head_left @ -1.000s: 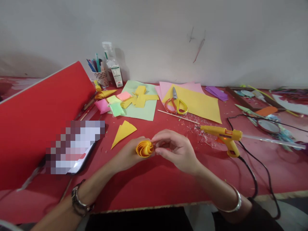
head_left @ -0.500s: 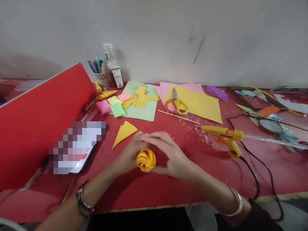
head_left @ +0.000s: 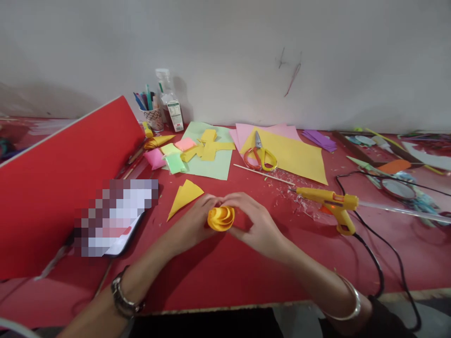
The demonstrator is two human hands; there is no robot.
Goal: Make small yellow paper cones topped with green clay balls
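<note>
A yellow paper flower [head_left: 221,218] with swirled, overlapping petals is held between both hands, over the front middle of the red table. My left hand [head_left: 194,221] grips it from the left, its fingertips partly hidden behind the flower. From the right, my right hand [head_left: 257,225] curls around it, with fingers over the far side and thumb on the near side. Just beyond my left hand lies a folded yellow paper cone [head_left: 185,198]. A yellow hot glue gun [head_left: 329,202] rests on its side to the right of my right hand.
Scissors [head_left: 260,155] lie on yellow paper [head_left: 303,162], a thin stick [head_left: 264,174] before them. Small bright packets [head_left: 175,163] and yellow paper strips [head_left: 209,149] sit further left. A phone [head_left: 120,220] leans by a red board [head_left: 66,188]. The glue gun's black cord [head_left: 373,263] hangs over the front edge.
Both hands have shifted slightly right and away from me with the paper flower. Its top has tipped, so the petals now show more from the side. The camera view has moved slightly.
</note>
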